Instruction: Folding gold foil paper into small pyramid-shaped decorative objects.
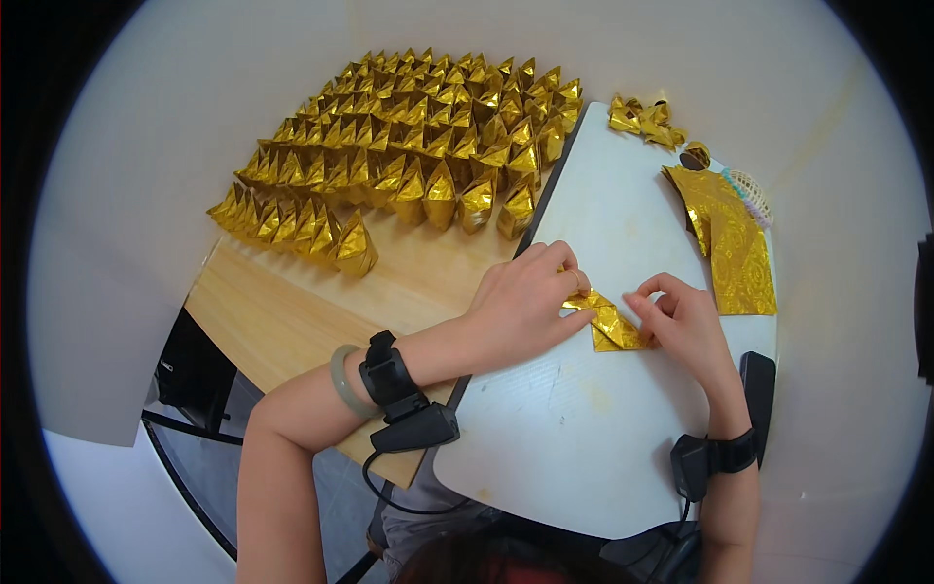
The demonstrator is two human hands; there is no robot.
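A partly folded piece of gold foil paper (611, 328) lies on the white tabletop (545, 428) between my hands, with diagonal creases across it. My left hand (535, 304) bends over its left end, fingers curled and thumb pressed along the paper. At the right end my right hand (683, 323) is closed, its lower fingertips on the paper's corner and its thumb and forefinger raised near each other. The fingers partly hide both ends of the strip.
Rows of folded gold paper ingots (418, 127) stand on the wooden table (292, 302) at left. Flat gold sheets (739, 248) lie at right beside a small woven basket (751, 195). More gold pieces (647, 121) sit at the far edge; a black object (758, 389) is near my right forearm.
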